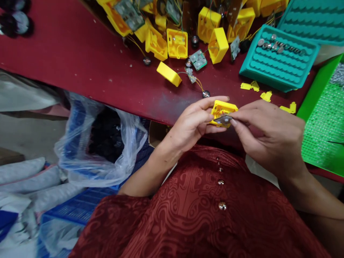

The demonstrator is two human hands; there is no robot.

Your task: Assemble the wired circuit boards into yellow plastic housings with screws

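Note:
My left hand [194, 120] is closed around a small yellow plastic housing [224, 106], its open side facing up at the table's front edge. My right hand [268, 132] pinches a small circuit board [223, 119], which is tilted over the housing's open side. Whether the board touches the inside cannot be seen. Just beyond my left hand lies a small round speaker [206, 94] on yellow wires. Those wires run to a loose board [190, 75] beside another yellow housing [169, 74].
Yellow housings [177, 43], boards and wires are heaped at the back of the red table [107, 71]. A teal ridged tray [285, 61] holds small metal parts. Flat yellow pieces [266, 96] lie before it. A green perforated basket [322, 125] stands right; a bag-lined blue crate [72, 143] stands lower left.

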